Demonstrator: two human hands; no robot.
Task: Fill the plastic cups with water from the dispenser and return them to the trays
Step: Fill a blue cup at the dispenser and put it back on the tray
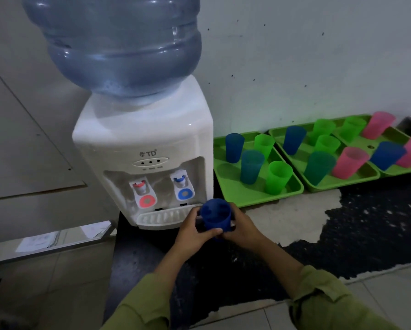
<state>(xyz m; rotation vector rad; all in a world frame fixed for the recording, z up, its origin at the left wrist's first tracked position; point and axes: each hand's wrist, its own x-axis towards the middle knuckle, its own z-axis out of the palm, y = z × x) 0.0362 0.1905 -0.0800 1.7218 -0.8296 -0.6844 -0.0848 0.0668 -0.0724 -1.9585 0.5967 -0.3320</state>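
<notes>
Green sleeves (137,306) lead to my left hand (195,231) and right hand (241,228), both curled round the upright blue cup (216,217), just before the dispenser's drip tray (161,216); the blue tap (181,183) lies beyond, slightly left, nearer my left hand.

dim, bluish cast | soft overall blur | wide-angle bending at edges | faint glare on bottle (118,44)

Trays (247,198) of cups (252,166) lie right of the dispenser (142,139).
</notes>
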